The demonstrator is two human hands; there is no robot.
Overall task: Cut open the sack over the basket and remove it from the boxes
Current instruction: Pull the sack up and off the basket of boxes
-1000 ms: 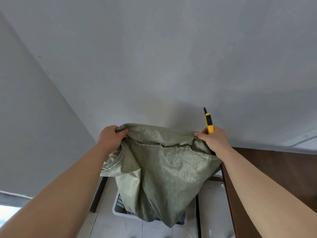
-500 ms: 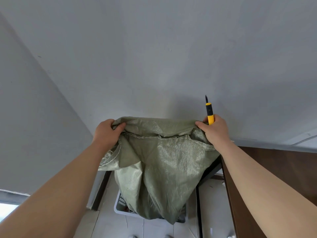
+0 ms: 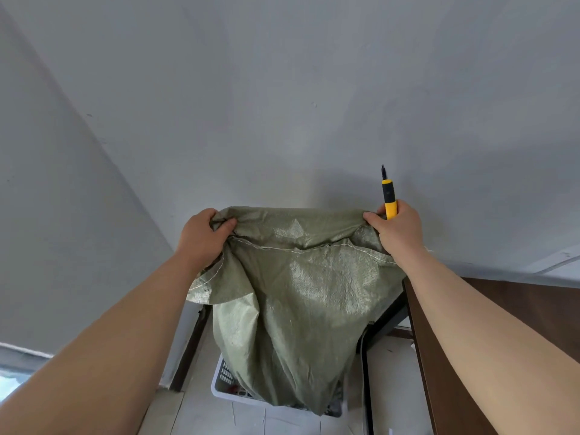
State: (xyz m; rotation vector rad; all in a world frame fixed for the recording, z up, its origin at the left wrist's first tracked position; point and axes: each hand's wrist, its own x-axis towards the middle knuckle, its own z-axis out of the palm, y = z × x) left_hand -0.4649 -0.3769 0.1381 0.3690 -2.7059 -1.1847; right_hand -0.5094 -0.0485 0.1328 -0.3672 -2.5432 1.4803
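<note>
A pale tiled floor [image 3: 201, 416], grey wall [image 3: 282, 89] and brown wooden surface [image 3: 508, 309] are shown. The green sack [image 3: 292, 306] is held up above the white basket [image 3: 224, 383], its top edge bunched in the closed left hand [image 3: 201, 237] and closed right hand [image 3: 398, 230]; a yellow knife [image 3: 389, 199] is also gripped upright by the right.

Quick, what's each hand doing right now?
Left hand: closed on the green woven sack.
Right hand: closed on the sack and a yellow utility knife.
</note>
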